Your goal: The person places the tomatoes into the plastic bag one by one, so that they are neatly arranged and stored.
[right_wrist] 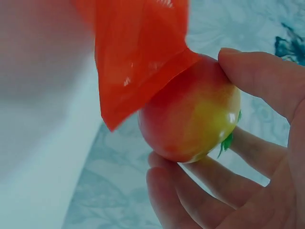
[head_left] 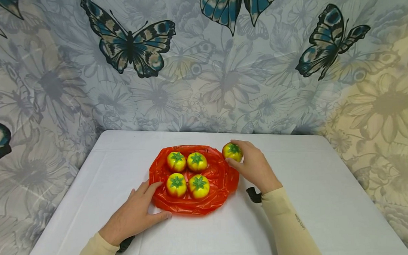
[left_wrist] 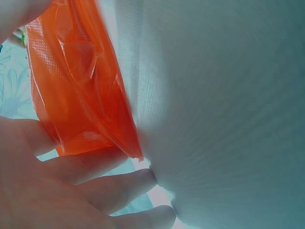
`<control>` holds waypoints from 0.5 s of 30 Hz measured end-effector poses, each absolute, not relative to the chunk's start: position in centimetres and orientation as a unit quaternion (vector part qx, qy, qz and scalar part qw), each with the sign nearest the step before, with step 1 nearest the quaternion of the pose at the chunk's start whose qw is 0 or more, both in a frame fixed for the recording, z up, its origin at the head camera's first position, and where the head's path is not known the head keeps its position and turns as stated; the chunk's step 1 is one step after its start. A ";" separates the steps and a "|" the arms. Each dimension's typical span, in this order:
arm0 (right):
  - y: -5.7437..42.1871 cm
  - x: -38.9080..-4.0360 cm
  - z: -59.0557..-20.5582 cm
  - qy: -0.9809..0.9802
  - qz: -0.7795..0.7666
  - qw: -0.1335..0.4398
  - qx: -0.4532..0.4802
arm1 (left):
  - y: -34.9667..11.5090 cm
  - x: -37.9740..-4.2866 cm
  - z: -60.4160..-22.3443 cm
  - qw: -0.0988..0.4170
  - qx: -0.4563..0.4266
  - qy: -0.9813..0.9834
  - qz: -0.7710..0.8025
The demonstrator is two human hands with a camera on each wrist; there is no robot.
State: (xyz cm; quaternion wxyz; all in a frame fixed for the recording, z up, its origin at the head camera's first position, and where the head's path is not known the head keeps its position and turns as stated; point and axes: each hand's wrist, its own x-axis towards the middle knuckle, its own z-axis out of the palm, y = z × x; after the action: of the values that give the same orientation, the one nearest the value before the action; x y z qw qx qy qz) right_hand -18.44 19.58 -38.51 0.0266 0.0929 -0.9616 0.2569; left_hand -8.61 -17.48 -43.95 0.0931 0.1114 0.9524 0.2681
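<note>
At the right rim of a red plastic bag (head_left: pixel 223 187), my right hand (head_left: pixel 250 163) grips a yellow-red tomato (head_left: pixel 232 152) with a green leafy top. In the right wrist view the bag's edge overlaps this tomato (right_wrist: pixel 190 114), and thumb and fingers lie on opposite sides of it. Several similar tomatoes (head_left: pixel 199 186) sit in two rows in the middle of the opened-out bag. My left hand (head_left: pixel 134 212) lies spread at the bag's left side, index finger on the rim and thumb by the front edge. From the left wrist, its straight fingers (left_wrist: pixel 109 191) show alongside the bag's wall (left_wrist: pixel 78 86).
The bag stands on a white-covered table (head_left: pixel 328 198) with its far edge against a wall (head_left: pixel 222 85) patterned with butterflies and flowers. A black strap piece (head_left: pixel 254 195) shows beside the right wrist, and another dark piece (head_left: pixel 126 244) under the left wrist.
</note>
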 end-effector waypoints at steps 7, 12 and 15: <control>18.7 -17.3 -37.0 -0.956 0.255 0.061 0.132 | -17.5 -8.7 -44.1 0.091 0.114 0.953 0.266; 17.9 -16.7 -36.3 -0.955 0.256 0.049 0.141 | -17.5 -8.7 -44.0 0.091 0.115 0.953 0.265; 17.3 -16.5 -36.4 -0.954 0.256 0.036 0.150 | -17.5 -8.7 -44.0 0.091 0.115 0.953 0.265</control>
State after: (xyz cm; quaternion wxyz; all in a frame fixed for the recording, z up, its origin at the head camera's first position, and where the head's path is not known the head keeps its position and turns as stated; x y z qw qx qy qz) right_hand -16.49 17.29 -36.36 0.0359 0.1497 -0.9543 0.2562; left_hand -8.75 -17.49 -44.00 0.0910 0.1147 0.9531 0.2649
